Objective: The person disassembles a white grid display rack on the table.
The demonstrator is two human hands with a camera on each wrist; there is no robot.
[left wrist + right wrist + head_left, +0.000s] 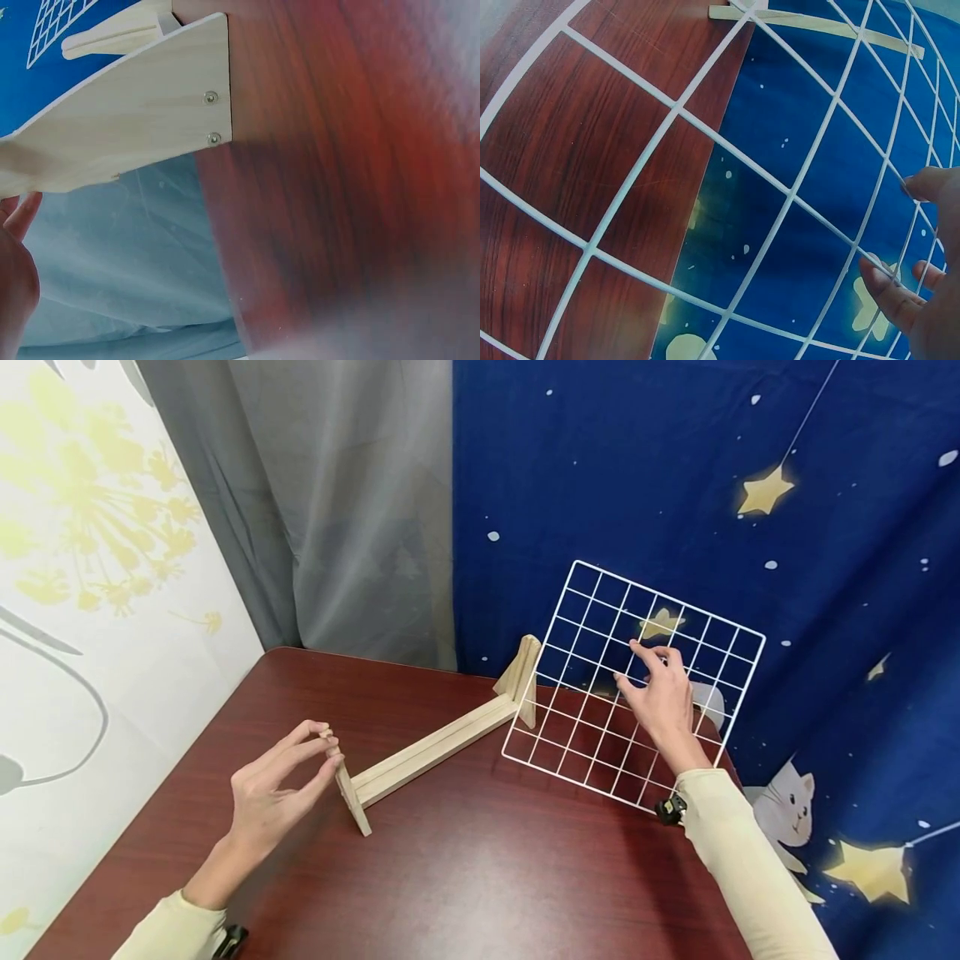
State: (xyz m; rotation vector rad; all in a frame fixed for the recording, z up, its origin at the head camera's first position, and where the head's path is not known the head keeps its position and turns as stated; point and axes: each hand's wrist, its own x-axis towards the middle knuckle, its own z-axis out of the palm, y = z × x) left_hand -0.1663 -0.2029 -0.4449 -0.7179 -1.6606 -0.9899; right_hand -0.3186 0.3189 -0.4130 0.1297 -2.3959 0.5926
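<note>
A light wooden stand has a grooved base bar point(435, 747) with an upright end piece at each end. My left hand point(273, 785) pinches the top of the near-left end piece point(352, 797) between thumb and fingers. In the left wrist view, two screws show low on that end piece point(150, 94). My right hand point(663, 697) holds a white wire grid panel point(791, 193) by its inner wires, with thumb point(889, 296) and fingertips on either side. The panel is tilted, and its left edge overlaps the far end piece point(517, 672); I cannot tell whether they touch.
The stand rests on a dark red-brown table point(480, 885). Behind it hang a grey curtain point(367, 510) and a blue star-patterned curtain point(600, 477). To the left is a white surface with yellow flower prints point(112, 543). The table's right edge lies under the panel.
</note>
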